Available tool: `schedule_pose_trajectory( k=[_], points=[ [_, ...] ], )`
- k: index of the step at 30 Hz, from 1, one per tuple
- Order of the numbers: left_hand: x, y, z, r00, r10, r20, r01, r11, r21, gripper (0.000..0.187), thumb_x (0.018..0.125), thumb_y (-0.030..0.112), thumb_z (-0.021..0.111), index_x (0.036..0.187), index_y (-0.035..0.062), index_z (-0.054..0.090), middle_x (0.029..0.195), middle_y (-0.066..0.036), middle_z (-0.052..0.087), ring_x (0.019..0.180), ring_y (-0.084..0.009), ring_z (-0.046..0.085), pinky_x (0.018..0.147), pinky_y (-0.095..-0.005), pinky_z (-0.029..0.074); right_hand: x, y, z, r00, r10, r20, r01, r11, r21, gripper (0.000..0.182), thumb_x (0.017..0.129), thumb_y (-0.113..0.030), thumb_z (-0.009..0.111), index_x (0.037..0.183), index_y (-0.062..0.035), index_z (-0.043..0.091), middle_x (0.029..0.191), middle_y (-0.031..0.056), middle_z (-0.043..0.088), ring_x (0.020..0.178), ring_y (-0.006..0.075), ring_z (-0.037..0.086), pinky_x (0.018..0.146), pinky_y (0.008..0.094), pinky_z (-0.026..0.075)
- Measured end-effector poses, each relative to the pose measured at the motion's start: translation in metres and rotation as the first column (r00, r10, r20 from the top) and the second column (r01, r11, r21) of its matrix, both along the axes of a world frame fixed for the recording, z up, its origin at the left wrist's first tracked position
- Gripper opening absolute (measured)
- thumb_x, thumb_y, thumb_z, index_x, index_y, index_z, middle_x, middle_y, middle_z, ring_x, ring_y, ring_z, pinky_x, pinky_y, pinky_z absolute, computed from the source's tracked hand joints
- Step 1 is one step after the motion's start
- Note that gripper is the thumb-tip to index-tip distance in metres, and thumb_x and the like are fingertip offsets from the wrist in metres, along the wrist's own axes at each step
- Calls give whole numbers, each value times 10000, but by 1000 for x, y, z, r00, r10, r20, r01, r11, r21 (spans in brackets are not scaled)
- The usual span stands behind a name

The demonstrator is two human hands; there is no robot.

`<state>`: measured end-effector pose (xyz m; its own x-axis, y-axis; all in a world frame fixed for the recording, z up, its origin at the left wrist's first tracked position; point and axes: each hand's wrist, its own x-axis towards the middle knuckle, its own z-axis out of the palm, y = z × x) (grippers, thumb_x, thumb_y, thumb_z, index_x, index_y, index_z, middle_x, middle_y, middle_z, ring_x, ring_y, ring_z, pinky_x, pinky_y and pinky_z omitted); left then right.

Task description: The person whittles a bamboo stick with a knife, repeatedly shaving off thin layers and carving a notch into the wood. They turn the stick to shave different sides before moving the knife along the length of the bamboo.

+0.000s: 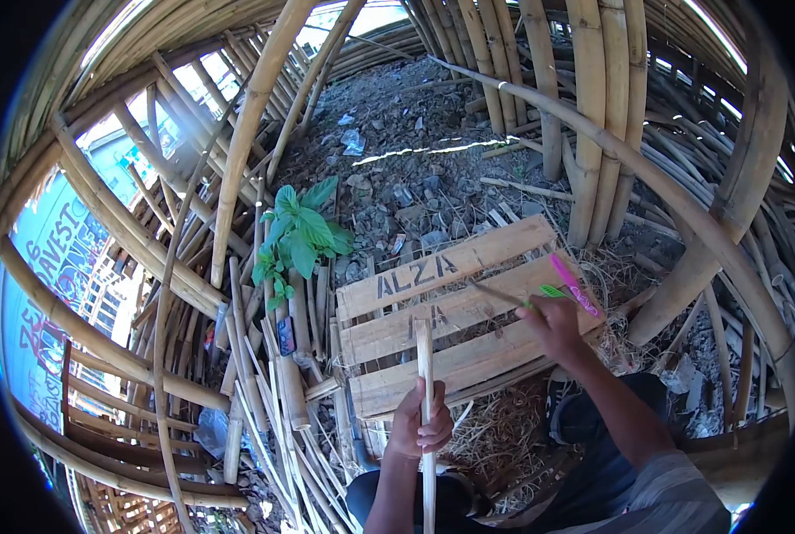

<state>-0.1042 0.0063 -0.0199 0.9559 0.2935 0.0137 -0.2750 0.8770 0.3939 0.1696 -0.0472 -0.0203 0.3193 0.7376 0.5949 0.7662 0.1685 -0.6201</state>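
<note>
My left hand [419, 422] is closed around a pale split bamboo strip [426, 356], which stands nearly upright in front of the wooden crate. My right hand [555, 329] grips a knife, its narrow blade [497, 294] pointing left above the crate's slats; most of the handle is hidden by the fingers. Beneath both hands lies the slatted wooden crate [468, 303], with dark stencilled letters on its boards. A bright pink, long, narrow object [575, 287] rests on it just right of my right hand. A small green patterned piece [553, 291] shows beside the knuckles.
Thin bamboo strips [277, 400] lie in a bundle left of the crate. A phone-like object [285, 336] sits near a leafy green plant [299, 231]. Bamboo poles [606, 116] stand at the right, and a long curved pole [620, 147] crosses there. Shavings [526, 445] cover the ground.
</note>
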Motion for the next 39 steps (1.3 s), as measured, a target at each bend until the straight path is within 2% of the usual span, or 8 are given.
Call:
schedule_pose_trajectory(
  k=[6, 18, 21, 24, 31, 33, 36, 39],
  points=[
    [8, -11, 11, 974, 66, -218, -44, 993, 106, 475, 968, 489, 291, 742, 92, 419, 426, 21, 283, 305, -68, 263, 247, -202, 246, -61, 0, 19, 945, 299, 133, -305, 952, 24, 426, 821, -413, 614, 582, -77, 505, 474, 73, 463, 396, 240, 488, 408, 358, 362],
    [19, -31, 15, 970, 11, -242, 8, 997, 78, 491, 963, 504, 297, 724, 91, 416, 415, 39, 267, 290, -44, 237, 243, -188, 221, -54, -7, 15, 914, 214, 344, -255, 964, 78, 457, 809, -450, 617, 580, -76, 487, 471, 67, 416, 400, 250, 481, 412, 369, 365],
    [12, -54, 22, 978, -177, -110, 181, 983, 19, 505, 929, 528, 390, 687, 86, 426, 414, 34, 310, 288, -57, 283, 237, -209, 242, 51, 39, -26, 885, -398, 242, 441, 882, -165, 475, 904, -491, 456, 683, -97, 603, 476, 74, 476, 405, 201, 509, 408, 373, 394],
    [11, -48, 13, 961, -94, -259, 122, 988, 95, 508, 911, 549, 414, 688, 93, 423, 416, 31, 315, 288, -62, 285, 236, -215, 246, 85, 31, -13, 835, -540, -104, 510, 831, -222, 475, 911, -451, 471, 665, -64, 596, 453, 50, 440, 403, 186, 453, 425, 369, 365],
    [26, -26, -12, 982, -145, -123, 140, 989, -49, 460, 967, 488, 286, 753, 99, 405, 431, 28, 307, 295, -47, 276, 248, -179, 254, -17, 6, 12, 877, 151, -455, -278, 934, -225, 431, 894, -417, 550, 699, -46, 450, 593, 43, 523, 518, 114, 490, 449, 291, 365],
    [29, -27, -12, 985, -143, -102, 137, 989, -58, 462, 969, 487, 280, 754, 97, 405, 436, 27, 310, 297, -50, 282, 247, -180, 255, -35, 11, 17, 471, 310, -826, -634, 770, -73, 341, 855, -292, 645, 824, -53, 404, 731, 73, 570, 648, 160, 615, 534, 275, 516],
    [32, -23, -16, 982, -178, -71, 172, 982, -78, 451, 965, 494, 294, 785, 98, 415, 444, 26, 317, 309, -59, 308, 270, -194, 309, -39, 20, 21, 159, 318, -935, -701, 703, 120, 383, 788, -152, 716, 880, -59, 356, 807, 101, 580, 752, 236, 665, 647, 332, 596],
    [28, -25, -9, 936, -34, -351, 98, 981, 166, 451, 950, 514, 332, 856, 90, 454, 478, 4, 353, 372, -103, 395, 375, -248, 432, -33, 23, 18, 139, 283, -949, -688, 717, 113, 399, 764, -108, 730, 857, -56, 346, 785, 119, 581, 733, 258, 669, 622, 357, 603]
  ],
)
